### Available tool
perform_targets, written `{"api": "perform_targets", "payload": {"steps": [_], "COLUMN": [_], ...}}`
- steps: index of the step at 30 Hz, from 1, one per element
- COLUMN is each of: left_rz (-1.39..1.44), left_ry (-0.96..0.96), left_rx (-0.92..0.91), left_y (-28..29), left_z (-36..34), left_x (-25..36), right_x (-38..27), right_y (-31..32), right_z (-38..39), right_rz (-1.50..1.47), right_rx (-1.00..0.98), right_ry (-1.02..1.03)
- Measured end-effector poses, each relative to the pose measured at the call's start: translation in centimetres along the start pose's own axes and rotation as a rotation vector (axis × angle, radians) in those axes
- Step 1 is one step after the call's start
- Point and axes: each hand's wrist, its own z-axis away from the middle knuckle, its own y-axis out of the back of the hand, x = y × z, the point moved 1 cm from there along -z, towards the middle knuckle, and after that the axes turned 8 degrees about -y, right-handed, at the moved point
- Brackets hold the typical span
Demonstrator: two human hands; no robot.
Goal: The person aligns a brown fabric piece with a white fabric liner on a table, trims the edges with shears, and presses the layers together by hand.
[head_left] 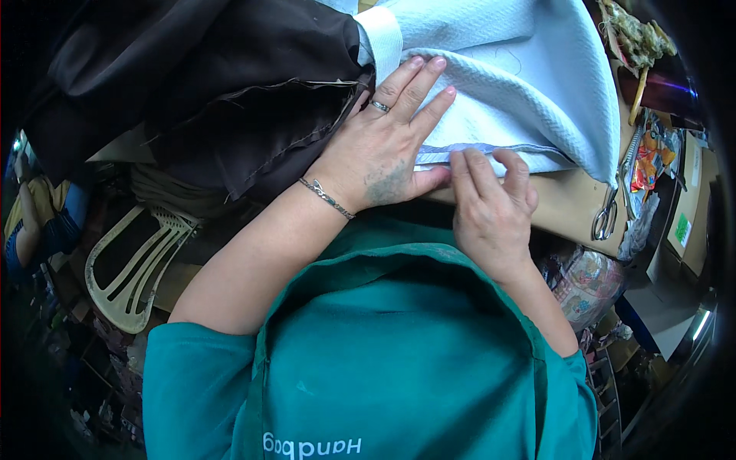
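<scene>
White textured fabric is spread in front of me, with a folded, seamed edge along its near side. My left hand lies on it with fingers stretched out and thumb low by the near edge. At that edge my right hand has its fingers curled, pinching the cloth just right of my left thumb. Dark brown fabric with a stitched, fraying edge lies left of and partly under my left wrist. A wide white band runs where the two fabrics meet, above my left fingers.
Scissors rest at the right on the brown work surface. Beyond them are an orange packet and cardboard. A plastic-wrapped bundle sits below the surface's right end. A cream plastic chair stands at the left.
</scene>
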Motion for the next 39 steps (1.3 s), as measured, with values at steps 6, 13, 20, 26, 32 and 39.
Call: {"api": "perform_targets", "payload": {"steps": [6, 13, 20, 26, 32, 39], "left_rz": [0.012, -0.015, -0.027, -0.057, 0.004, -0.051], "left_ry": [0.012, 0.007, 0.015, -0.001, 0.01, 0.0], "left_rx": [-0.027, -0.04, -0.027, -0.027, 0.001, -0.022], "left_y": [0.3, 0.2, 0.3, 0.0, 0.2, 0.0], "left_z": [0.0, 0.0, -0.1, -0.1, 0.0, 0.0], "left_x": [0.2, 0.1, 0.2, 0.1, 0.1, 0.0], "right_x": [0.9, 2.9, 0.8, -1.1, 1.3, 1.3], "right_y": [0.4, 0.5, -0.2, -1.5, -1.2, -1.2], "right_z": [0.0, 0.1, 0.0, -0.2, -0.2, 0.4], "right_rz": [0.078, 0.084, -0.258, -0.4, -0.326, -0.344], "right_rx": [-0.031, -0.06, -0.023, 0.089, 0.007, -0.001], "right_ry": [-0.034, -0.118, 0.07, 0.103, 0.029, 0.049]}}
